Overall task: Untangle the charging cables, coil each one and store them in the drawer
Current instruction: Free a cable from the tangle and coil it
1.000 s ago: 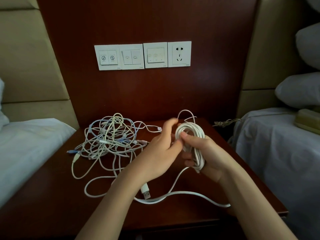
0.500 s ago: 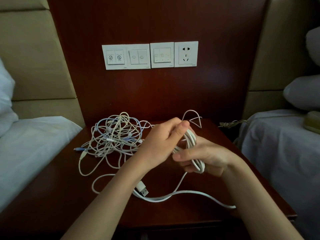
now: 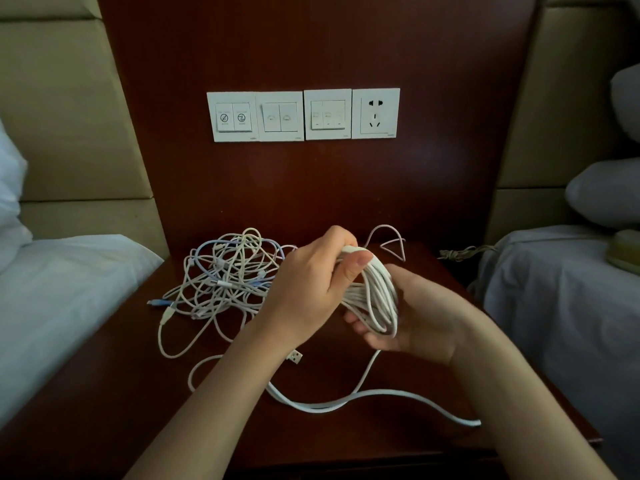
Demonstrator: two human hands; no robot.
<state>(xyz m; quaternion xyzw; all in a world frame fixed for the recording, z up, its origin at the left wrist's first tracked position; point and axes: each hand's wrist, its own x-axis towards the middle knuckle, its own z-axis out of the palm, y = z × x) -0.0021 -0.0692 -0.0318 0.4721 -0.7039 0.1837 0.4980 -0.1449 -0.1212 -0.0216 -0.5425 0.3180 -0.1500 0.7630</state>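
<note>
One more loop laid: left hand (image 3: 311,282) now pinches top of white cable coil (image 3: 379,296), right hand (image 3: 426,320) seemingly curled under it; tail (image 3: 346,403) remains.

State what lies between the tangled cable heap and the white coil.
In the head view, the left hand lies there, gripping the coiled white cable.

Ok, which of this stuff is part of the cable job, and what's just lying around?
Job: white coil in left hand and right hand; its loose tail; tangled cables on nightstand.
Lying about: wall switches, socket, pillow, brown cord beside the bed.
</note>
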